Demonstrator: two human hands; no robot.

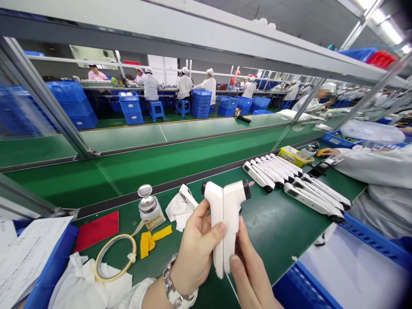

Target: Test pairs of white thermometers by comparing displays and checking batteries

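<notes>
My left hand [196,240], with a metal watch at its wrist, grips a white pistol-shaped handheld device [216,227] with a black tip, its thumb lying across the body. Pressed beside it, back to back, is a second white pistol-shaped device [232,214], also black-tipped. Fingers of my right hand [251,270] close around this one's lower handle. Both devices stand upright above the green work surface. Behind my left hand lie a white cloth [178,210] and another white device [188,196] resting on it.
A pump bottle [151,210], yellow strips [148,244], a tape roll [99,268] and a red sheet [98,231] lie left. Several white devices [273,169] are lined up right, near a co-worker's sleeve [376,165]. Blue bins [309,283] flank the bench; a metal post [54,98] rises left.
</notes>
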